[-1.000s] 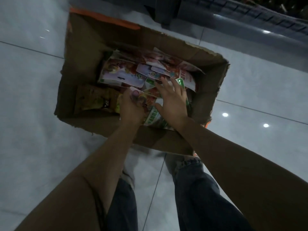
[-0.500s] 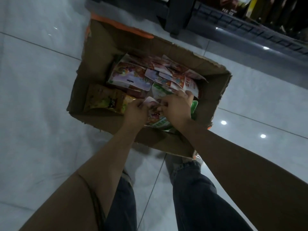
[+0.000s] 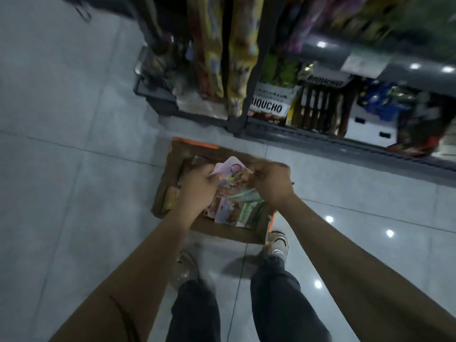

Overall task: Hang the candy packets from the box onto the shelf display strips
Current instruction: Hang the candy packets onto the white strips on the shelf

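Observation:
A bunch of colourful candy packets (image 3: 233,193) is held up above the brown cardboard box (image 3: 172,169) on the floor. My left hand (image 3: 197,188) grips the bunch on its left side, fingers curled round it. My right hand (image 3: 272,185) pinches the packets' right edge. A pink-topped packet sticks up between my hands. More packets lie in the box, mostly hidden by my hands. Strips of hanging packets (image 3: 237,53) drop down the front of the dark shelf unit (image 3: 240,124) just beyond the box.
The shelf's bottom tier holds BIQUCHO bags (image 3: 269,106), dark boxes and blue packs (image 3: 385,99). Grey glossy floor tiles (image 3: 74,181) spread to the left. My feet (image 3: 277,245) stand right behind the box.
Both hands have lifted a bunch of packets out of the box. My view has risen and tilted up, so the box looks smaller and the shelf with hanging strips has come into sight.

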